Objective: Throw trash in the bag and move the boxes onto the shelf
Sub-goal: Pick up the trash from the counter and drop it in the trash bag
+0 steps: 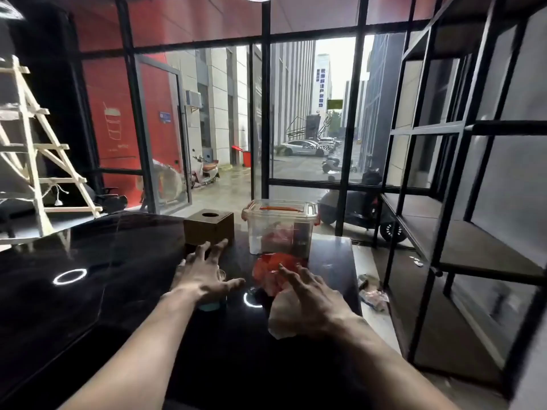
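On the black glossy table (88, 291) stand a brown wooden box (208, 227) with a round hole on top and a clear plastic lidded box (279, 229) with red handles. In front of the clear box lies a crumpled red plastic bag (272, 269), and beside it a pale piece of paper (284, 316). My left hand (204, 272) hovers with fingers spread just in front of the brown box, over a small clear cup with a teal base (211, 304). Fingers apart, my right hand (313, 297) lies over the paper, its fingertips at the red bag.
A black metal shelf unit (461, 232) stands to the right of the table. Some wrappers (373, 297) lie on the floor between the table and the shelf. A wooden ladder-like rack (38, 149) is at the left. Glass walls and a door are behind the table.
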The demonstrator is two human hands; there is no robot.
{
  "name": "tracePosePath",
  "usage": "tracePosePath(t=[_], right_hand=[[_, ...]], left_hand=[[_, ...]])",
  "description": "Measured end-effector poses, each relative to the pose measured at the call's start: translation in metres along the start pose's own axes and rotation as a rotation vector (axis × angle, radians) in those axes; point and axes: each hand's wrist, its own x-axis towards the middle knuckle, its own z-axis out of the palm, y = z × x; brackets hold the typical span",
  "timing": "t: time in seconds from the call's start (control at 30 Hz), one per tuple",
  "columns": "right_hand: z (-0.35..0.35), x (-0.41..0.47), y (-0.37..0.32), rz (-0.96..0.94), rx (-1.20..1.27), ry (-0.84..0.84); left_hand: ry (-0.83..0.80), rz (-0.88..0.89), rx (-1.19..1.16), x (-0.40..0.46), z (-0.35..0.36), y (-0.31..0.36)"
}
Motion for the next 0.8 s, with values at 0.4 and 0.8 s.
tracePosePath(t=[0.4,0.8], right_hand=[[0.002,0.005,0.015,-0.002,0.018,0.342],[-0.014,0.093,-0.007,0.026,0.100,0.345]], left_hand=[[0.006,-0.041,-0.055,-0.006,0.009,-0.005],[0.106,0.001,-0.042,-0.010,0.016,-0.010]])
